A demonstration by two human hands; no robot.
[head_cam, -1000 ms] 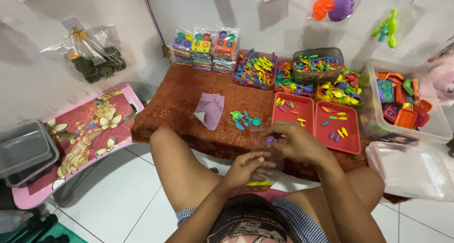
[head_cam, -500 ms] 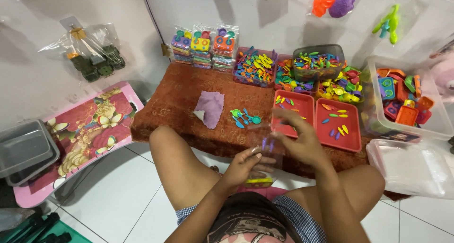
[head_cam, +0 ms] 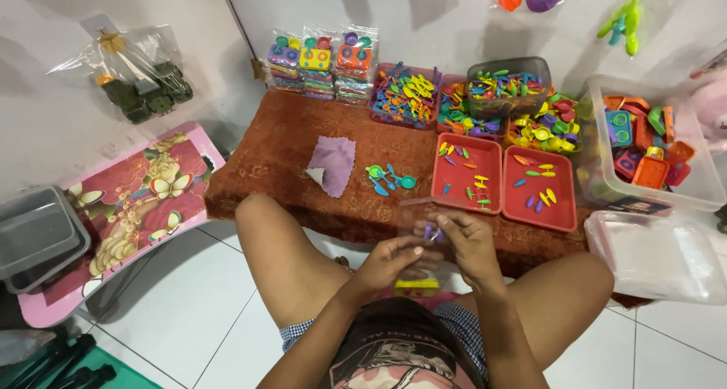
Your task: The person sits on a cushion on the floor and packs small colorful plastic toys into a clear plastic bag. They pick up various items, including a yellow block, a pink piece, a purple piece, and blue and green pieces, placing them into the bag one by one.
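My left hand (head_cam: 388, 262) and my right hand (head_cam: 471, 241) meet above my lap, just in front of the low red-brown table (head_cam: 273, 143). Between them they hold a small clear plastic bag (head_cam: 416, 213). My right fingers pinch a small purple piece (head_cam: 429, 231) at the bag. Under my hands lies a yellow piece (head_cam: 416, 287). Just beyond stand two red trays (head_cam: 494, 156) (head_cam: 562, 207) with scattered small coloured pieces. Some teal pieces (head_cam: 389, 178) and a purple cloth (head_cam: 332, 164) lie to the left of the trays.
Bins of coloured plastic pieces (head_cam: 407, 95) and packed sets (head_cam: 318, 62) line the table's back. A clear tub of orange and red toys (head_cam: 647, 143) and a clear lid (head_cam: 659, 256) sit at the right. A pink flowered table (head_cam: 129, 215) with grey containers (head_cam: 38, 237) stands at the left.
Half a second ago my right hand reached out over the left red tray. It has since come back to the bag at my left hand.
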